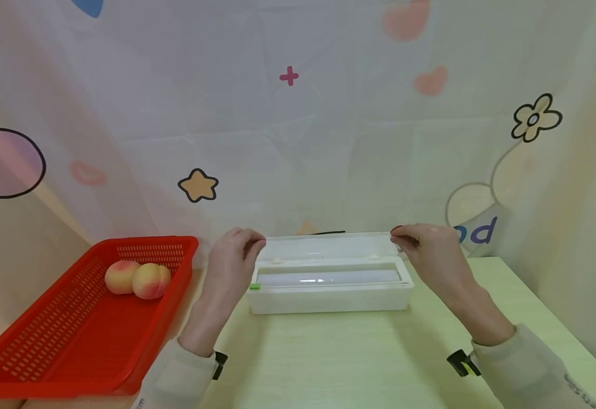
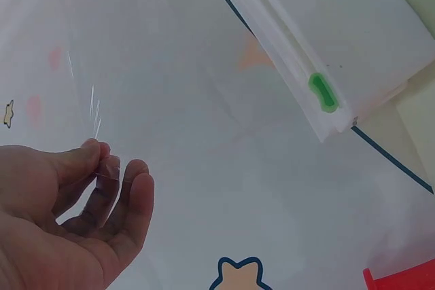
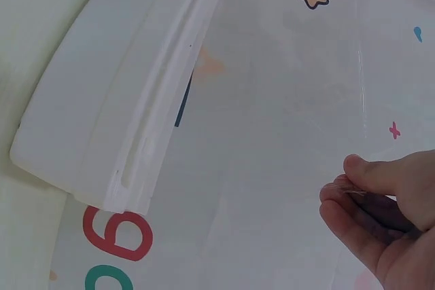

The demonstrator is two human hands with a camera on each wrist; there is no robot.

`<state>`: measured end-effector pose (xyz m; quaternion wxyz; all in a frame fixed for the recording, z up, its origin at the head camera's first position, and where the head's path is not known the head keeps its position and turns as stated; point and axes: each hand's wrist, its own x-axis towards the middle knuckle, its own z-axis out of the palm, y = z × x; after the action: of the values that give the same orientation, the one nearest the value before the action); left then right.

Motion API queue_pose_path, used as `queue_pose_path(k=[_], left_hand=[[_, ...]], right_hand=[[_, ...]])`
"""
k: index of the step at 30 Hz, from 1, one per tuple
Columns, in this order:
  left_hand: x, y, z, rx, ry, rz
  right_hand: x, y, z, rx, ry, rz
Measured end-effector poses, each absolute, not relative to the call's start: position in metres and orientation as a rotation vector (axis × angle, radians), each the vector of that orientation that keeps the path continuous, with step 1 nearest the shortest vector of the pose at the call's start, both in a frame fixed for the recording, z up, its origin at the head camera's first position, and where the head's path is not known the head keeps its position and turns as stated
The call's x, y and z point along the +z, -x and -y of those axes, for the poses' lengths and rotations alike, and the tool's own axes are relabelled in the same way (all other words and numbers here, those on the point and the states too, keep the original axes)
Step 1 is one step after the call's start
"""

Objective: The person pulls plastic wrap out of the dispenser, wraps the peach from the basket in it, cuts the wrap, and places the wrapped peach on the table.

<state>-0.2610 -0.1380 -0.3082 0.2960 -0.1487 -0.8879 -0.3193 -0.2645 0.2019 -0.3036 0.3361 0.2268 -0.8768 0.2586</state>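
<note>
A white box (image 1: 328,300) stands on the table with its lid raised at the back and a roll of clear film (image 1: 328,277) inside. My left hand (image 1: 230,258) is at the box's left end, and in the left wrist view that hand (image 2: 81,215) pinches the edge of thin clear film (image 2: 95,117) between thumb and fingers. On the right, my other hand (image 1: 433,258) pinches the film's other side; the right wrist view shows this hand (image 3: 384,212) with thumb against fingers. A green slider (image 2: 323,92) sits at one end of the box.
At the left stands a red basket (image 1: 93,335) holding two peaches (image 1: 151,281) (image 1: 121,276). Behind the table (image 1: 323,358) hangs a pale printed curtain (image 1: 298,142). The table's right edge runs beside a pale wall.
</note>
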Motion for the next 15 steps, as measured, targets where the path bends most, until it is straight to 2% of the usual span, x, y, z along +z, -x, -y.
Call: queue_pose_path(k=[15], left_hand=[[-0.3, 0.2537, 0.1398, -0.847, 0.375, 2.349]], right_hand=[[-0.2963, 0.2554, -0.2024, 0.628, -0.642, 2.207]])
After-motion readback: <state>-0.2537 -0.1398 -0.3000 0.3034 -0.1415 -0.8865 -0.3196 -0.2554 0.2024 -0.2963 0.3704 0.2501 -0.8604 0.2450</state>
